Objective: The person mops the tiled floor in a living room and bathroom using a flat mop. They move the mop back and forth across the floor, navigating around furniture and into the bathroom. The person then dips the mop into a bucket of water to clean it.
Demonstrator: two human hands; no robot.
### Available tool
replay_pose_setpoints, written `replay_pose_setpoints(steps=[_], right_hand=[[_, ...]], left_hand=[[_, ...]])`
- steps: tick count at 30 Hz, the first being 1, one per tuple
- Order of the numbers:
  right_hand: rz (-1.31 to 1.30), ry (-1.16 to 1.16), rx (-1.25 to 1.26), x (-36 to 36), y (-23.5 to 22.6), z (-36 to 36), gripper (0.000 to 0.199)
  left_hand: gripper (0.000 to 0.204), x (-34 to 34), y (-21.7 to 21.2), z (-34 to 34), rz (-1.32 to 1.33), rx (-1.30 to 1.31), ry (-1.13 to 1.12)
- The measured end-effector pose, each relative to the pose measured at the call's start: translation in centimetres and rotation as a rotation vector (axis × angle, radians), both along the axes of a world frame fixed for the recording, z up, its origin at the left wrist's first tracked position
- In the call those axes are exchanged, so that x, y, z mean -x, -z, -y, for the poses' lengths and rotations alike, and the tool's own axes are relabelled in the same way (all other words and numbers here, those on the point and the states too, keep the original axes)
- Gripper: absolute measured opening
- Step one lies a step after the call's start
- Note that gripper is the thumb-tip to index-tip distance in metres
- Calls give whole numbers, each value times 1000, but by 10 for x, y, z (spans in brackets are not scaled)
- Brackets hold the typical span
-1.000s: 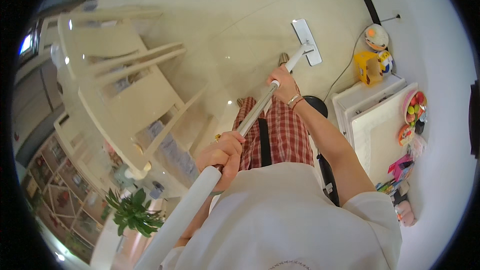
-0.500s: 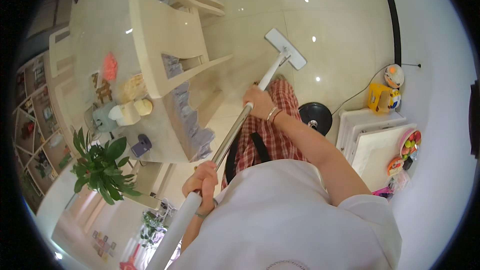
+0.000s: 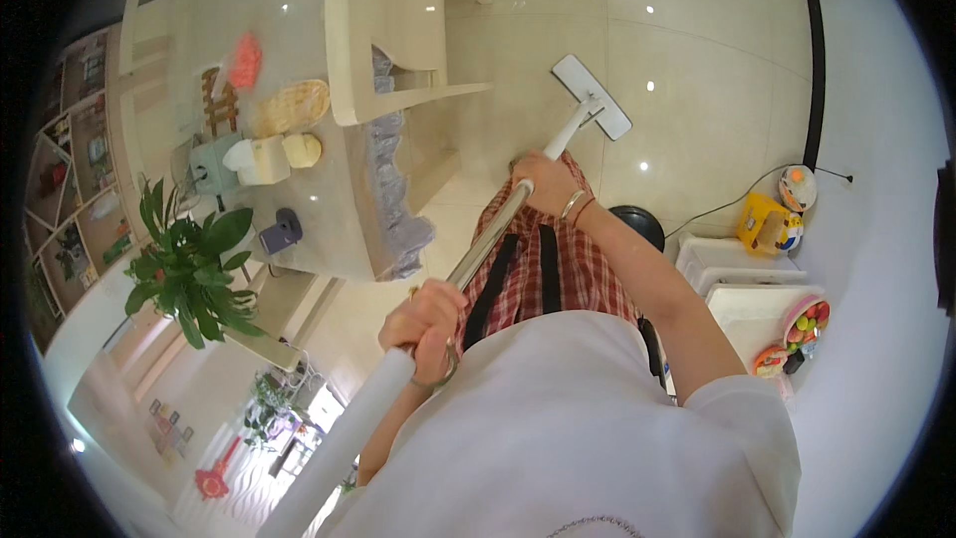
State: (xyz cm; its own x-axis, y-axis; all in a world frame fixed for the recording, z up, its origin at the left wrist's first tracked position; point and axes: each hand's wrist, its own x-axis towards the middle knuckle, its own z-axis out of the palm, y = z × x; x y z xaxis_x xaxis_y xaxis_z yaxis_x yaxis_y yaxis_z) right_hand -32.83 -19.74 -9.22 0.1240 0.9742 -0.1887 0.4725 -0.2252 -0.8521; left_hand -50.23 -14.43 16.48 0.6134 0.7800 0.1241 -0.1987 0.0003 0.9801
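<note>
— Trouble was possible near the chair, we thought. Where was the mop (image 3: pixel 478 249) at that moment?

— Its flat white head (image 3: pixel 593 97) lay on the glossy tiled floor (image 3: pixel 697 50), ahead of our feet and just beside the pale chair (image 3: pixel 383 50). The long pole ran from there back up to our chest.

— And our hands?

— Our right hand (image 3: pixel 548 184) was closed around the metal part of the pole, lower down. Our left hand (image 3: pixel 428 324) was closed around it higher, just where the thick white grip begins. Both held the pole firmly, as far as we could see.

— So what could go wrong?

— If we pushed to the left, the mop head could knock the chair leg. The upper end of the pole was swinging near the surface (image 3: pixel 329 229) with its frilled cloth edge, and small things stood on it: cups (image 3: pixel 269 157), a basket (image 3: pixel 291 105), a green plant (image 3: pixel 189 259) at the corner. A wide turn could sweep one off, we judged.

— Anything on the other side?

— A thin cable (image 3: pixel 727 204) lay on the floor toward the yellow toy (image 3: pixel 765 227) by the wall. The mop head could catch it. Also the floor was shiny, so we could not tell if it was wet; a slip was possible.
</note>
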Motion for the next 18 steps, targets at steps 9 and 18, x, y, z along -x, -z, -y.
replay_pose_setpoints(steps=[9,18], right_hand=[[-31,60,-14,-1,15,3,12],[135,-109,1,123,42,15,8]], left_hand=[[19,12,12,2,-23,-14,5],[20,164,27,33,-188,-20,-30]])
